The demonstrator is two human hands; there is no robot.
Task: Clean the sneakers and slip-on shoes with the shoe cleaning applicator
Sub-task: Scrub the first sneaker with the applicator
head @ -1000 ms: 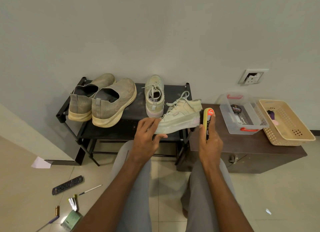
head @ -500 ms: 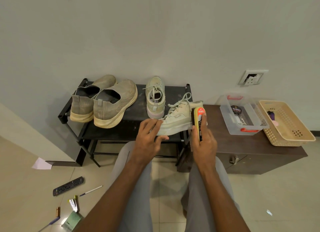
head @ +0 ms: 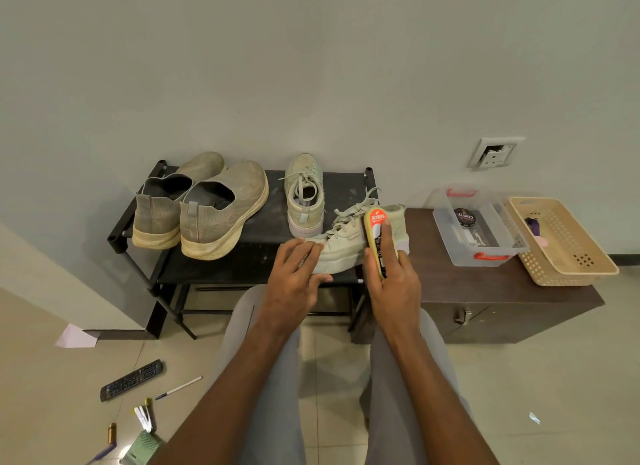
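A pale green lace-up sneaker (head: 349, 239) lies sideways at the right front of the black shoe rack (head: 256, 256). My left hand (head: 294, 274) grips its toe end. My right hand (head: 391, 277) holds the yellow shoe cleaning applicator (head: 376, 236) with a red label, pressed flat against the sneaker's side near the heel. The second sneaker (head: 304, 194) stands upright behind it. Two beige slip-on shoes (head: 221, 208) (head: 166, 201) stand on the left of the rack, heels toward me.
A dark brown cabinet (head: 485, 291) right of the rack carries a clear box (head: 478, 229) with a polish tin and a beige basket (head: 561, 242). On the floor at left lie a remote (head: 131, 379), a pen (head: 178, 387) and small items. My knees are below.
My right hand slid the applicator leftward from the heel end onto the sneaker's side. The left hand stayed on the toe.
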